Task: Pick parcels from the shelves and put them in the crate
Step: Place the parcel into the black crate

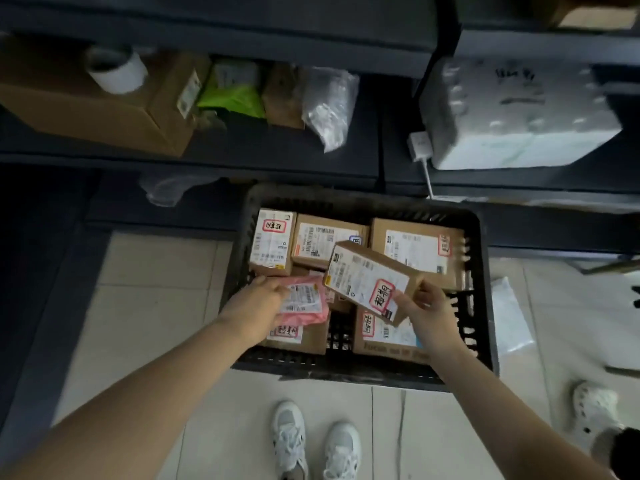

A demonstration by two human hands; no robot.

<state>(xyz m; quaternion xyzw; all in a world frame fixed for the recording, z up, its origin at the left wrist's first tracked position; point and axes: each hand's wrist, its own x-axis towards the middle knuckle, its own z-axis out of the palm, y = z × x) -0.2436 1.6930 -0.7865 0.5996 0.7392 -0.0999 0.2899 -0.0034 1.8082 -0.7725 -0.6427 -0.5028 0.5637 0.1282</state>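
Left hand point(256, 303) grips pink mailer point(308, 299) low in black crate point(346, 372). Right hand point(427, 313) fingers point(401, 301) pinch one end of tilted cardboard box point(370, 278) above packed parcels. Risk: end-pinch slips, box tumbles; crowded crate, may land crooked.

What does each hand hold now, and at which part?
Left hand: the pink bag, by its left edge. Right hand: the labelled cardboard box, by its near right end.
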